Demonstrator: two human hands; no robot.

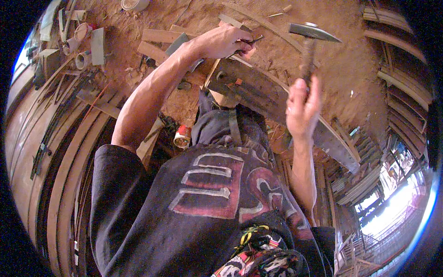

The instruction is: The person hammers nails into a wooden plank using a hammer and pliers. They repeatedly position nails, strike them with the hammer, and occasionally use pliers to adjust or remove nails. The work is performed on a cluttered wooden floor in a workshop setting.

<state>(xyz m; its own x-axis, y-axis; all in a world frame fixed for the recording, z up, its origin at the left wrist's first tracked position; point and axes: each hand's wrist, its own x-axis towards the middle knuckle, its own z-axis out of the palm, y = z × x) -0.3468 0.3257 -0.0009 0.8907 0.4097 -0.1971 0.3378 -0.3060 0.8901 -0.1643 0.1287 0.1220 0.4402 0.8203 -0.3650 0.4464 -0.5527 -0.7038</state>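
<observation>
My right hand (303, 108) is raised at the right, its fingers wrapped round the handle of a hammer (314, 32). The steel head points up and away, with a tapered end to the right. Farther left and ahead, my left hand (229, 41) is closed on a thin dark metal piece (257, 39) that sticks out past the fingers; its kind is not clear. That hand is over the far edge of a dark wooden bench plank (258, 87), apart from the hammer. A small orange bit (239, 81) lies on the plank.
Wood offcuts (157, 44) lie on the sandy floor beyond my left arm. A red and white can (182, 135) stands by my left side. Long boards (64, 184) are stacked at the left, and more timber (401, 83) lines the right.
</observation>
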